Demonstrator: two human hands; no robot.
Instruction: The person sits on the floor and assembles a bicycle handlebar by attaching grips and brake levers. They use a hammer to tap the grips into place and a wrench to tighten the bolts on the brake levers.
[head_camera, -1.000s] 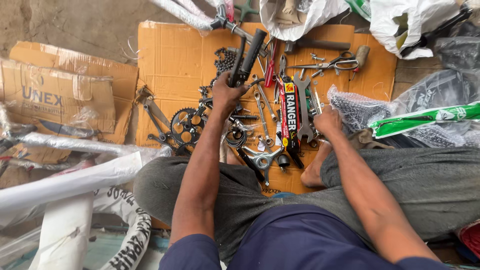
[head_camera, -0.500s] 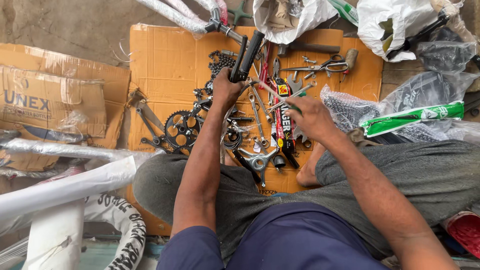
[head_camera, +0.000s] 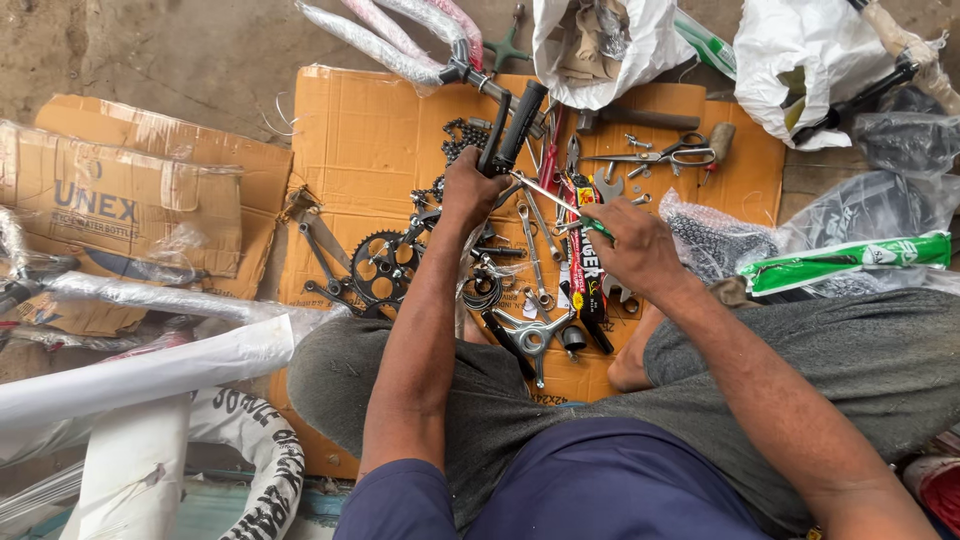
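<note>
Fingers of my left hand (head_camera: 468, 190) are curled tight round the lower end of the black handlebar grips (head_camera: 512, 128), holding them upright over the far middle of the cardboard sheet (head_camera: 370, 140). Those of my right hand (head_camera: 632, 245) are pinched on the green handle of a thin screwdriver (head_camera: 560, 200), its shaft slanting up and left toward the grips' base. As I judge it, the tip wants to go in shallow, and my left must keep the grips from twisting while I lever gently, so the blade cannot skid onto my knuckles. Spanners (head_camera: 535, 250), a chainring (head_camera: 385, 265) and scissors (head_camera: 660, 153) lie scattered on the sheet near my knees.
</note>
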